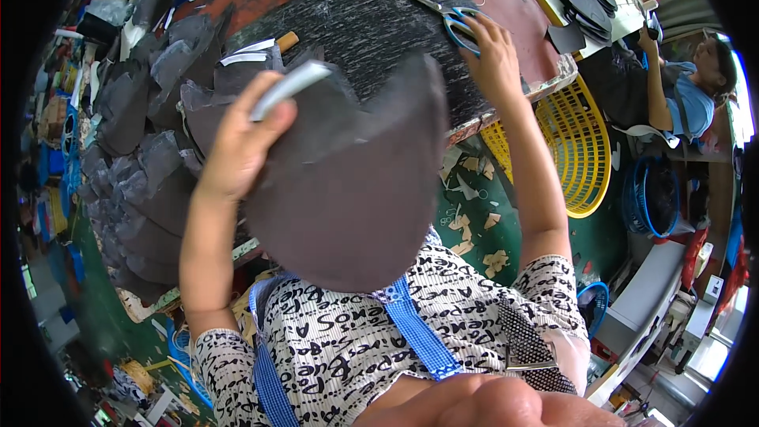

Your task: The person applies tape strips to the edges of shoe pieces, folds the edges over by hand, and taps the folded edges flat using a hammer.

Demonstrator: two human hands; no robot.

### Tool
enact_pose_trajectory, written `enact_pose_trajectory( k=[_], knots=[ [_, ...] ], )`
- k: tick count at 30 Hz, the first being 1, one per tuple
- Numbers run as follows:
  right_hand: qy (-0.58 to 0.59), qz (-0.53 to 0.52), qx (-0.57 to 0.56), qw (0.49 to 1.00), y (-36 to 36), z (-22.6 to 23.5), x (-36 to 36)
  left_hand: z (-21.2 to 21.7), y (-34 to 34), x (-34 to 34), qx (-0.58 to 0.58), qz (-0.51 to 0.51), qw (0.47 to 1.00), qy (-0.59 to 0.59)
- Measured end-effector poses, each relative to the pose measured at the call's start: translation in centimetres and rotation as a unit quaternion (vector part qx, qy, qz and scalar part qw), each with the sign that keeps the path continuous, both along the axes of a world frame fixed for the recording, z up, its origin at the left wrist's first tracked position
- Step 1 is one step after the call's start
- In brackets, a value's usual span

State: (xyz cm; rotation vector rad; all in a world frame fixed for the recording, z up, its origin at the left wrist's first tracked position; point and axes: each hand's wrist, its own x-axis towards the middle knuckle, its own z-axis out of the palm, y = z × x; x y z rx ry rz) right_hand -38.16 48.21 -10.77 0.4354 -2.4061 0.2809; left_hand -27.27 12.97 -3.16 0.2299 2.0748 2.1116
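My left hand (241, 138) is closed on a large dark grey-brown piece of sheet material (348, 213), curved at the bottom with a notched upper edge. It is held up in front of my chest. A white strip (294, 88) lies between the thumb and fingers of the same hand, against the piece. My right hand (494, 59) has its fingers around the blue handles of a pair of scissors (443, 12). The scissors lie on a black streaked board (356, 24), blades pointing to the far left.
Several similar dark pieces with clear film (150, 182) are heaped on the left. White strips (249, 54) and a tan roll (288, 41) lie at the board's edge. A yellow basket (573, 150) stands right of the table. Another person (688, 99) sits beyond it.
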Motion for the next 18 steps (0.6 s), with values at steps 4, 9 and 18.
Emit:
enact_pose_trajectory(
  k=[4, 9, 18],
  knots=[
    [-0.185, -0.046, -0.009, 0.982, 2.4, -1.8, -6.6, -3.7, 6.3, -2.2, 0.046, -0.199, 0.977, -0.056],
    [-0.009, -0.057, 0.028, 0.998, 0.0, -1.8, -9.4, -7.1, 5.3, -8.2, -0.198, -0.188, 0.962, -0.017],
    [-0.244, 0.257, 0.078, 0.932, -9.6, -0.6, 11.5, -7.5, 4.9, -8.5, -0.346, -0.106, 0.895, 0.261]
  ],
)
